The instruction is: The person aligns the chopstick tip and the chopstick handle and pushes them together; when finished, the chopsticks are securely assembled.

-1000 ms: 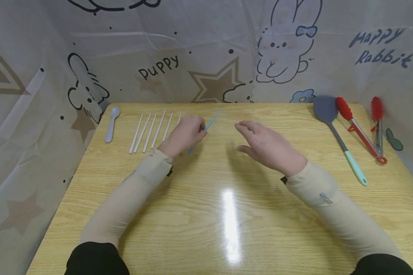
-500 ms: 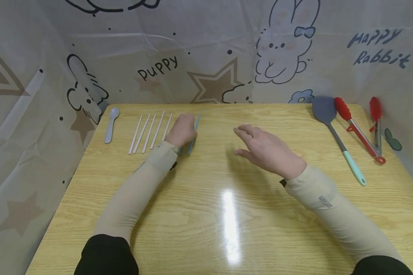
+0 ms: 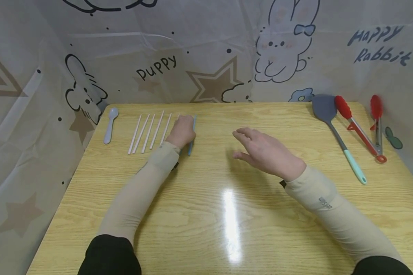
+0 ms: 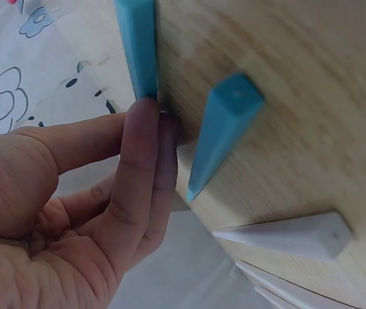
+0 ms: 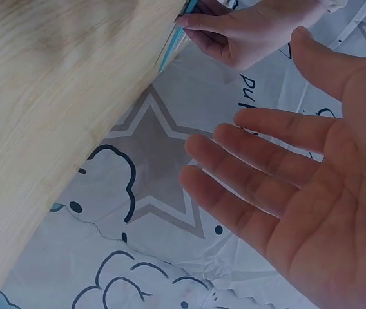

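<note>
My left hand (image 3: 181, 131) is over the far left part of the table and pinches a blue chopstick (image 4: 139, 51) between thumb and fingers, close to the wood. Beside it lies a second blue chopstick (image 4: 225, 132), mostly hidden under the hand in the head view. Left of these, several white chopsticks (image 3: 157, 130) form a slanted row, thin ends toward the far edge. My right hand (image 3: 266, 154) hovers at mid-table with fingers extended and thumb apart, its palm (image 5: 337, 212) holding nothing.
A pale spoon (image 3: 111, 126) lies at the far left corner. Toward the right are a grey turner (image 3: 335, 130) with a mint handle and two red-tipped tongs (image 3: 359, 131). Printed cloth (image 3: 124, 46) hangs behind the table (image 3: 206, 221).
My left hand has moved left with the blue chopstick, setting it upright in line beside the row, then shifted only slightly. The right hand has stayed nearly still.
</note>
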A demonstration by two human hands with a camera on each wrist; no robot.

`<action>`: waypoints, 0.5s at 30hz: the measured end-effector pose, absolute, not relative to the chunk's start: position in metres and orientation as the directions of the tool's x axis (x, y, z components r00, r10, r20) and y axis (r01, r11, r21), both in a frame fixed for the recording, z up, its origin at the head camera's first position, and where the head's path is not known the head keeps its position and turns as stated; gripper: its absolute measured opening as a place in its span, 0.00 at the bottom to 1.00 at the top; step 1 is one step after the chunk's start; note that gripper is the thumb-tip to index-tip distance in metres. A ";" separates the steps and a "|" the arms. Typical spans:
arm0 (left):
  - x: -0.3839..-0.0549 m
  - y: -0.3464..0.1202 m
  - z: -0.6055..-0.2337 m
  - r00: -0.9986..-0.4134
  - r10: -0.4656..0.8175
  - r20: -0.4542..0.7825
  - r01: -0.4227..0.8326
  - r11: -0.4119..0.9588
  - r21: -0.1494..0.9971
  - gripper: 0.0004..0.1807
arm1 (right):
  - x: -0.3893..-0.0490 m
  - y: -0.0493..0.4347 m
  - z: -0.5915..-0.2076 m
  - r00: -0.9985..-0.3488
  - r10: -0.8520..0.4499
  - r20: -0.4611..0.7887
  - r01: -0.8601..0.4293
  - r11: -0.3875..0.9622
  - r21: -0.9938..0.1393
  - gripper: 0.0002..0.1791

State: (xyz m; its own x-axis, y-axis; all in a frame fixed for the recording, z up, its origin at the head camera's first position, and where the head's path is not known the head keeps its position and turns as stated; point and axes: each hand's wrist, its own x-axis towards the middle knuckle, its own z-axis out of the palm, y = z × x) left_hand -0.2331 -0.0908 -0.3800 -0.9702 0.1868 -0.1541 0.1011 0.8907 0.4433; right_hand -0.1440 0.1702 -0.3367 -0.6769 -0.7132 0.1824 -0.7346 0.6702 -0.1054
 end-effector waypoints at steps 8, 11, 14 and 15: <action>-0.234 -0.093 -0.380 -0.974 0.166 -0.157 0.089 0.908 0.410 0.04 | -0.140 0.168 -0.336 -0.668 -0.724 0.172 -0.742 0.665 -0.085 0.35; -0.234 -0.093 -0.381 -0.975 0.160 -0.156 0.086 0.911 0.403 0.03 | -0.140 0.168 -0.336 -0.678 -0.718 0.158 -0.733 0.674 -0.087 0.36; -0.233 -0.093 -0.381 -0.976 0.159 -0.151 0.086 0.911 0.404 0.06 | -0.140 0.168 -0.336 -0.675 -0.721 0.159 -0.737 0.670 -0.088 0.36; -0.232 -0.093 -0.381 -0.976 0.160 -0.149 0.086 0.908 0.411 0.06 | -0.141 0.168 -0.336 -0.670 -0.724 0.166 -0.741 0.666 -0.086 0.36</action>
